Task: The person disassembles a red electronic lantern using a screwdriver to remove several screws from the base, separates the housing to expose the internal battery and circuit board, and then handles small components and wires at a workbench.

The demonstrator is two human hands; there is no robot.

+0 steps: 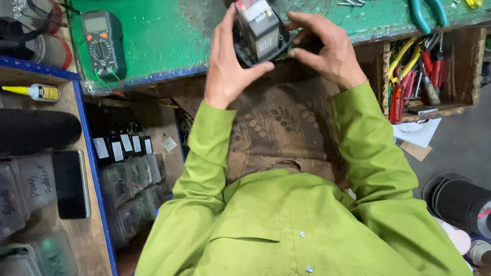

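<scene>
Black electrical unit [258,33] between 2 hands: left hand [230,61] grips its side, right hand [327,48] fingers curled against opposite edge.

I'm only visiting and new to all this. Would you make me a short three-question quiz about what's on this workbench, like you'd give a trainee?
1. True or false: both hands are on the dark boxy electrical part.
2. What lies on the green bench top to the left of the left hand? A) a multimeter B) a hammer C) a kettle
3. Fill in: the open wooden compartment beside the right hand holds screwdrivers with ____ handles.

Key
1. True: each hand clasps one side of it.
2. A, the multimeter.
3. Red and yellow, as the screwdrivers show.
</scene>
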